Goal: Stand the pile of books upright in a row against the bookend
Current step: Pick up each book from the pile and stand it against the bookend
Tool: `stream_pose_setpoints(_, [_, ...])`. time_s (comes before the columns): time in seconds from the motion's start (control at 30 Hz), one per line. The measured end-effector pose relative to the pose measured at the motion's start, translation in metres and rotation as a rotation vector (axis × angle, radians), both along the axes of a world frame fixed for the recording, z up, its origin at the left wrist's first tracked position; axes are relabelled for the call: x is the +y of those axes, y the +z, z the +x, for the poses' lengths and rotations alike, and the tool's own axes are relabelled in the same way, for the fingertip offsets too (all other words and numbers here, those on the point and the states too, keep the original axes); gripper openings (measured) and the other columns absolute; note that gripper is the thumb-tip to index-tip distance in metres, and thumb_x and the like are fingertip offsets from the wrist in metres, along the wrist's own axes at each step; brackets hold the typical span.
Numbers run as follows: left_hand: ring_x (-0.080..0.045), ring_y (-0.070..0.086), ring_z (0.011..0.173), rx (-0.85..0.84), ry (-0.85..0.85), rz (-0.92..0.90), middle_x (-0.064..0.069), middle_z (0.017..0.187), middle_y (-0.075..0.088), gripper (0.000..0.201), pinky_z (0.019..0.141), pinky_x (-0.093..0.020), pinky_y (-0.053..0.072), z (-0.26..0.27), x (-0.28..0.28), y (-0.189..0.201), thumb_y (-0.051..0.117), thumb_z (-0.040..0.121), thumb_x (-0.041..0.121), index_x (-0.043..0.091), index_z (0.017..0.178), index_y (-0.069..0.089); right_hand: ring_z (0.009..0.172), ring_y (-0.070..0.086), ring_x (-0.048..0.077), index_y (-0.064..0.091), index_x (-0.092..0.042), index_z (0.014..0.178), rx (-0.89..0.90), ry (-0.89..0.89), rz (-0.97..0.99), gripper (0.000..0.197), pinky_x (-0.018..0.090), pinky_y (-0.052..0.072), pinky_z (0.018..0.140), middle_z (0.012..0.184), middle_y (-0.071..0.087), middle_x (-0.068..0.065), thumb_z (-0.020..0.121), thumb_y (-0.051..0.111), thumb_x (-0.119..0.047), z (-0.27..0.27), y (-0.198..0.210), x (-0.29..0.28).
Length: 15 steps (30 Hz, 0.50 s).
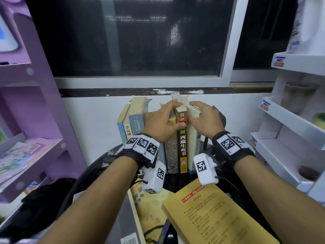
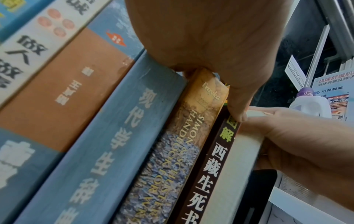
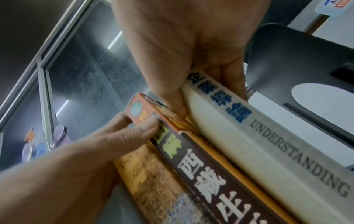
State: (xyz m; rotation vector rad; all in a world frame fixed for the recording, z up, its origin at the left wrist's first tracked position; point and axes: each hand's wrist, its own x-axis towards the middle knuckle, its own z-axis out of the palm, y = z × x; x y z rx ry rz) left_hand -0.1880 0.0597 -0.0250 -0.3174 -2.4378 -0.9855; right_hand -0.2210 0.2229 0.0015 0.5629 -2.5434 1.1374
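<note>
- The left hand (image 1: 161, 120) lies over the tops of the standing books, fingers bent, thumb tip pressing the dark-spined book (image 1: 182, 147).
- The right hand (image 1: 204, 118) grips the top of the white book (image 1: 191, 140), fingers curled round it, thumb between the 2 books.
- Both books stand upright, long axis vertical, spines toward the person, at the right end of the row (image 1: 133, 124), beside the black bookend (image 3: 298, 60).
- A yellow book (image 1: 216, 219) lies flat at the near edge of the round table (image 1: 91, 171).
</note>
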Motion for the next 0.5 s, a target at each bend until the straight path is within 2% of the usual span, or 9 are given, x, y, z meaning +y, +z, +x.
stream_pose_setpoints(0.1, [-0.015, 0.049, 0.125, 0.006, 0.010, -0.007, 0.004, 0.142, 0.045, 0.066, 0.104, -0.043, 0.044, 0.001, 0.000, 0.000, 0.074, 0.081, 0.032, 0.027, 0.137, 0.040, 0.093, 0.059, 0.011, 0.047, -0.030, 0.138, -0.108, 0.122, -0.007, 0.057, 0.023, 0.047, 0.083, 0.113, 0.064, -0.002, 0.085, 0.063, -0.023, 0.001, 0.004, 0.008])
stream_pose_setpoints(0.17, [-0.015, 0.050, 0.124, 0.006, 0.007, 0.000, 0.003, 0.141, 0.046, 0.065, 0.103, -0.043, 0.045, 0.002, 0.000, 0.001, 0.074, 0.081, 0.031, 0.027, 0.136, 0.040, 0.093, 0.064, 0.009, 0.038, -0.033, 0.143, -0.205, 0.247, 0.012, 0.072, 0.029, 0.055, 0.083, 0.108, 0.066, -0.004, 0.081, 0.069, -0.015, 0.003, 0.004, 0.017])
stream_pose_setpoints(0.2, [-0.014, 0.051, 0.123, 0.008, 0.004, 0.005, 0.003, 0.141, 0.047, 0.065, 0.102, -0.043, 0.045, 0.002, 0.000, 0.002, 0.074, 0.081, 0.031, 0.026, 0.136, 0.040, 0.089, 0.065, 0.006, 0.033, -0.034, 0.145, -0.219, 0.293, 0.068, 0.081, 0.026, 0.056, 0.077, 0.104, 0.065, -0.007, 0.079, 0.073, -0.010, 0.003, 0.003, 0.021])
stream_pose_setpoints(0.27, [-0.014, 0.051, 0.123, 0.017, 0.006, -0.010, 0.003, 0.140, 0.048, 0.064, 0.102, -0.044, 0.045, 0.003, 0.001, 0.002, 0.074, 0.081, 0.030, 0.025, 0.136, 0.041, 0.078, 0.063, -0.001, 0.024, -0.036, 0.147, -0.183, 0.316, 0.181, 0.094, 0.011, 0.050, 0.061, 0.099, 0.061, -0.012, 0.075, 0.078, -0.007, 0.006, 0.000, 0.026])
stream_pose_setpoints(0.33, [-0.014, 0.052, 0.121, 0.025, 0.012, -0.024, 0.003, 0.137, 0.050, 0.063, 0.101, -0.044, 0.046, 0.003, 0.002, 0.002, 0.074, 0.081, 0.029, 0.025, 0.135, 0.041, 0.073, 0.062, -0.002, 0.023, -0.038, 0.147, -0.133, 0.296, 0.197, 0.098, 0.008, 0.046, 0.054, 0.100, 0.060, -0.010, 0.074, 0.081, -0.009, 0.009, -0.004, 0.026])
stream_pose_setpoints(0.4, [-0.014, 0.053, 0.120, 0.026, 0.010, -0.013, 0.003, 0.137, 0.050, 0.063, 0.100, -0.044, 0.047, 0.003, 0.002, 0.002, 0.074, 0.081, 0.028, 0.025, 0.135, 0.041, 0.074, 0.063, 0.001, 0.025, -0.038, 0.147, -0.087, 0.289, 0.182, 0.097, 0.011, 0.049, 0.057, 0.102, 0.060, -0.007, 0.073, 0.082, -0.009, 0.012, -0.008, 0.025])
stream_pose_setpoints(0.5, [-0.014, 0.053, 0.121, 0.023, 0.008, -0.002, 0.004, 0.137, 0.050, 0.063, 0.100, -0.044, 0.047, 0.002, 0.001, 0.001, 0.074, 0.081, 0.028, 0.026, 0.135, 0.041, 0.081, 0.065, 0.007, 0.028, -0.039, 0.145, -0.060, 0.301, 0.146, 0.094, 0.022, 0.055, 0.067, 0.106, 0.064, -0.002, 0.074, 0.081, -0.008, 0.011, -0.013, 0.023])
